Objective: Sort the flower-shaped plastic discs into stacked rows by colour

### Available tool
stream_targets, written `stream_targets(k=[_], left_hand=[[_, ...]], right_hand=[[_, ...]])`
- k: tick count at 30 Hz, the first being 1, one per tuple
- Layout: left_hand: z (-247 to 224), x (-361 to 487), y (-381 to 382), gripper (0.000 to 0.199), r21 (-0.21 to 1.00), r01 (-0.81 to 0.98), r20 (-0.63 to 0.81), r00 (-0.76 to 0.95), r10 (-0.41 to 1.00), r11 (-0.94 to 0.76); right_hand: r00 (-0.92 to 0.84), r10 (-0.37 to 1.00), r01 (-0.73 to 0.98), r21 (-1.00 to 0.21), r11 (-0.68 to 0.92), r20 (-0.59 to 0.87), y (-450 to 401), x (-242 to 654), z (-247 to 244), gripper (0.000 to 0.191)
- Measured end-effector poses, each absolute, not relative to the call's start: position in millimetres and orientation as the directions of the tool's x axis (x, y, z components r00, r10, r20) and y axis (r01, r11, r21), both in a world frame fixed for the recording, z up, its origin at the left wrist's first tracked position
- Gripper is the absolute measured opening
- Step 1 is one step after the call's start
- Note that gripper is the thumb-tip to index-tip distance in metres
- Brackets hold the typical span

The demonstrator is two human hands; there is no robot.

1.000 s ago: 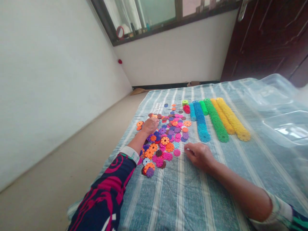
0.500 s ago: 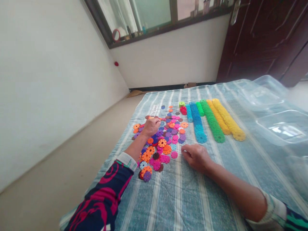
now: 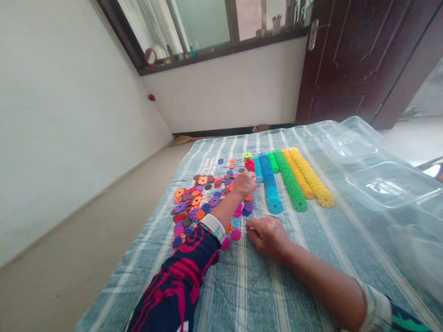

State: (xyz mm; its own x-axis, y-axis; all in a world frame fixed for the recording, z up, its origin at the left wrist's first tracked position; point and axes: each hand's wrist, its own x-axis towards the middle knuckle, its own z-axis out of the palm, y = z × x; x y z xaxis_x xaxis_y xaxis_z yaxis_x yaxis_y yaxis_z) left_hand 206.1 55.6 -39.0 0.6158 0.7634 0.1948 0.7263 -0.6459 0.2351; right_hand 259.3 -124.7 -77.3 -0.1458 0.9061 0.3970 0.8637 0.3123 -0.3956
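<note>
My left hand is closed in a pinch just below a short stack of red notched discs; whatever lies between its fingertips is hidden. Under and around that forearm spreads a loose pile of mixed orange, purple, pink and brown notched discs. My right hand rests on the cloth at the pile's right side, fingers curled, their contents out of sight. Beyond it lie overlapping rows of discs: a blue row, a green row and yellow rows. One small lime stack sits behind the red one.
Two clear plastic containers, a far one and a nearer one, stand on the right of the striped cloth. A white paper label lies behind the pile. A wall and a dark red door close off the back.
My left hand has moved right, from over the pile to beside the red stack. The right hand keeps its place on the cloth. The whole view has shifted a little.
</note>
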Motion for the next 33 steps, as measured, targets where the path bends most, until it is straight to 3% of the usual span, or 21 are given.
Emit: stream_targets(k=[9, 14, 19, 24, 27, 33], left_hand=[[-41.7, 220.1, 49.3, 0.028, 0.227, 0.772, 0.153, 0.573, 0.805, -0.593], [-36.7, 206.2, 38.4, 0.026, 0.229, 0.785, 0.212, 0.537, 0.817, -0.576], [-25.9, 133.1, 26.0, 0.024, 0.177, 0.780, 0.245, 0.555, 0.795, -0.600], [-20.3, 34.7, 19.7, 0.019, 0.206, 0.822, 0.228, 0.488, 0.843, -0.531], [-23.4, -2.7, 21.1, 0.017, 0.257, 0.844, 0.238, 0.418, 0.877, -0.471], [-42.0, -36.1, 36.0, 0.019, 0.326, 0.883, 0.398, 0.197, 0.896, -0.339]], right_hand=[[-0.143, 0.886, 0.843, -0.415, 0.343, 0.441, -127.4, 260.9, -81.4, 0.020], [-0.138, 0.878, 0.826, -0.436, 0.358, 0.458, -129.2, 263.2, -86.1, 0.020], [-0.129, 0.887, 0.825, -0.448, 0.344, 0.444, -130.3, 265.0, -89.6, 0.019], [-0.134, 0.889, 0.806, -0.473, 0.355, 0.438, -131.5, 266.5, -91.4, 0.021], [-0.136, 0.898, 0.801, -0.488, 0.348, 0.418, -133.1, 267.2, -92.0, 0.024], [-0.102, 0.881, 0.815, -0.469, 0.340, 0.461, -138.6, 269.1, -93.3, 0.026]])
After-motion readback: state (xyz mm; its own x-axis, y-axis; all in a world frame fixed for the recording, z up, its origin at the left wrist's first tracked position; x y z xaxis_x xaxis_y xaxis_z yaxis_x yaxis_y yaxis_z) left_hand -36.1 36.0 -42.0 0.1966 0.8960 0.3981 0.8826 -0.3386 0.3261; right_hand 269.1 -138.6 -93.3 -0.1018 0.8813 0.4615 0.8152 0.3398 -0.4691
